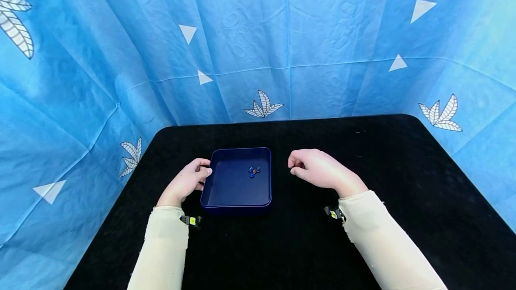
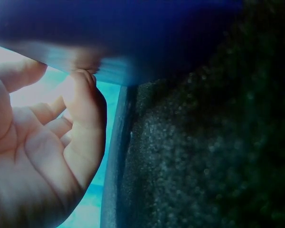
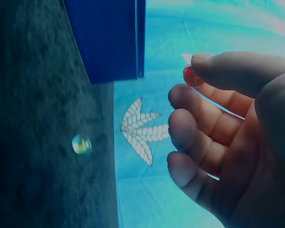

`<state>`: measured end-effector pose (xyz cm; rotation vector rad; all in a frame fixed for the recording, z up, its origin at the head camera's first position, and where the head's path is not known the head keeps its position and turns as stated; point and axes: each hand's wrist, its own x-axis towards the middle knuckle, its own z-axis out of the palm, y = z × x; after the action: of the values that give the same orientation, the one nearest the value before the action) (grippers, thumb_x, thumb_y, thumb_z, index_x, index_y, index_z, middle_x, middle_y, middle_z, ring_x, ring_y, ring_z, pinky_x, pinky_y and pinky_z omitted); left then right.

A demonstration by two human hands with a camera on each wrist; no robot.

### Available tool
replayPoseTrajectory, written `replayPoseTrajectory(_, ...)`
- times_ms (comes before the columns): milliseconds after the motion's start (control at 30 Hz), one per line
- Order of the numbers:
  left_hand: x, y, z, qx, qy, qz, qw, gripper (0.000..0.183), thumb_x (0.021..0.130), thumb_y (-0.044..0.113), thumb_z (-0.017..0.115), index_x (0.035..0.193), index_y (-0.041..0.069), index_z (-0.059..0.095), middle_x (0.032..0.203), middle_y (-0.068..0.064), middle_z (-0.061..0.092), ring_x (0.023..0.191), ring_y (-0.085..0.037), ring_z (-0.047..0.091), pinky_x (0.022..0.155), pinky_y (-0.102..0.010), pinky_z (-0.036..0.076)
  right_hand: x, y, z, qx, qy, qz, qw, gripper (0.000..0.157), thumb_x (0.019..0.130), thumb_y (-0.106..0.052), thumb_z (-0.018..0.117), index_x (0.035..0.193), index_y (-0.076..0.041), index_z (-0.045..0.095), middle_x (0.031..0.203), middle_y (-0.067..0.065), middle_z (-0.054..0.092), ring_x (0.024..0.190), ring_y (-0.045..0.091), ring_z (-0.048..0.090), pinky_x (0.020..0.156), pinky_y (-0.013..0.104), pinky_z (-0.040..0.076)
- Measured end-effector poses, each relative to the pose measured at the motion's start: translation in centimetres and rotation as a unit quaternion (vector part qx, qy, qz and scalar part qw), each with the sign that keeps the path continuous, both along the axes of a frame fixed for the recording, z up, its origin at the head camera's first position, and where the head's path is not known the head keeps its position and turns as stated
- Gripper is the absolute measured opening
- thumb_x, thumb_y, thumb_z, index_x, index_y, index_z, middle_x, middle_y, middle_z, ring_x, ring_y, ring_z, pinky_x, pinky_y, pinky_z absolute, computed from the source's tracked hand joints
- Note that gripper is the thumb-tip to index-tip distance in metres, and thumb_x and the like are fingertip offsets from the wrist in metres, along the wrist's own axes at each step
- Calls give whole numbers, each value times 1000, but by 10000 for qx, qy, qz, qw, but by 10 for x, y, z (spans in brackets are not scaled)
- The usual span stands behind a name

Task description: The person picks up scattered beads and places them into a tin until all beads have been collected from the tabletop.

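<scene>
A square, dark blue open box (image 1: 238, 205) stands on the black table, with several small glass marbles (image 1: 251, 175) grouped on its floor toward the right. My left hand (image 1: 187, 181) grips the box's left side, thumb at the rim. In the left wrist view, a curled fingertip (image 2: 83, 78) meets the outer wall. To the right of the box, my right hand (image 1: 318, 167) is over the table. Its thumb and forefinger pinch a red marble (image 3: 192, 76), largely covered by the thumb; the other fingers are curled.
One clear marble with a yellowish centre (image 3: 81, 144) lies on the black cloth (image 3: 33, 142) near the box in the right wrist view. Behind and beside the table hangs a blue curtain (image 1: 322, 26) with white leaf and triangle prints.
</scene>
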<state>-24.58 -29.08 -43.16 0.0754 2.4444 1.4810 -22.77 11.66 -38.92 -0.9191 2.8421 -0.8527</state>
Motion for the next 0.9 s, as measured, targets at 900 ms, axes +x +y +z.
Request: replayPoseTrajectory(900,4,4,10,-92,-24,-64,9999,44,107,17,49,145,-4,39,121,-27,54,96,-34,58,76,-39,54,22,-44,-3,16,238,549,9982,7,97,-20,66,98,-26,66,86,-18,59,73,4,54,71,27,49)
